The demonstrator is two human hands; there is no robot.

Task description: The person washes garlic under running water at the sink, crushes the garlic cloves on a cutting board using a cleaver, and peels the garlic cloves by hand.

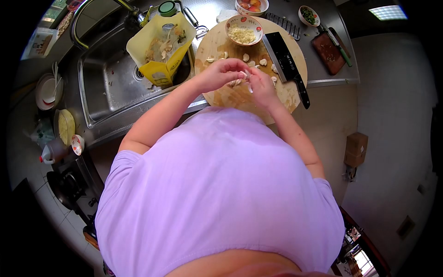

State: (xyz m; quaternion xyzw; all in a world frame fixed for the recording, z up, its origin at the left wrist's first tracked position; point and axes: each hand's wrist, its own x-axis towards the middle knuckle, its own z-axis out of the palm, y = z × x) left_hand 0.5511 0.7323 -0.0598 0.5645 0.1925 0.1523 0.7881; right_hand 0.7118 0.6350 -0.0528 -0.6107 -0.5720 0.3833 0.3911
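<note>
Pinching a garlic clove (245, 75), left fingers (236, 63) and right fingers (258, 77) hide which way its long axis points.

we see pale, smooth wood in the round cutting board (210, 46), its surface darkened in blotches. the cleaver (286, 62) shows us a dark metal blade and a smooth black handle, while the strawberry-patterned bowl (236, 23) looks like glossy glazed ceramic. we find shiny metal in the sink (108, 83) and counter (318, 76). the shirt (221, 184) is soft, matt cloth; the box (356, 150) looks like dull cardboard.
</note>
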